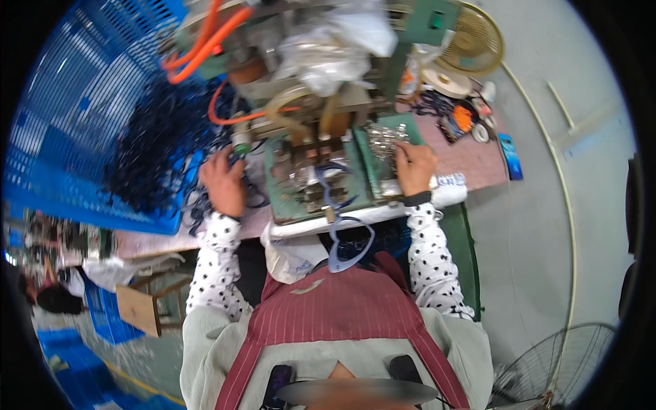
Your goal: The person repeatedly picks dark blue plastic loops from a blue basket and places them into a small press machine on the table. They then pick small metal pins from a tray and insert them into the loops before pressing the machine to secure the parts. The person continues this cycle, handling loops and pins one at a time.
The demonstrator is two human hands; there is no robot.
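A blue glasses frame (pixel 334 247) hangs at the front of the green machine bed (pixel 285 198), one rim pointing toward me. My right hand (pixel 415 169) is at the green tray (pixel 372 167), its fingers drawn together over a heap of small metal parts (pixel 386 139); anything pinched there is too small to make out. My left hand (pixel 224 183) is over the table beside the blue basket, fingers apart and slightly blurred, close to dark glasses parts (pixel 198 205) and a green-and-white cylinder (pixel 241 140).
The large blue basket (pixel 51 147) at left holds a pile of dark frame parts (pixel 147 147). Orange hoses (pixel 205 48) and plastic bags (pixel 335 48) hang around the machine. Tape rolls (pixel 481 132), a fan (pixel 476 39) and a blue packet (pixel 510 157) are at right.
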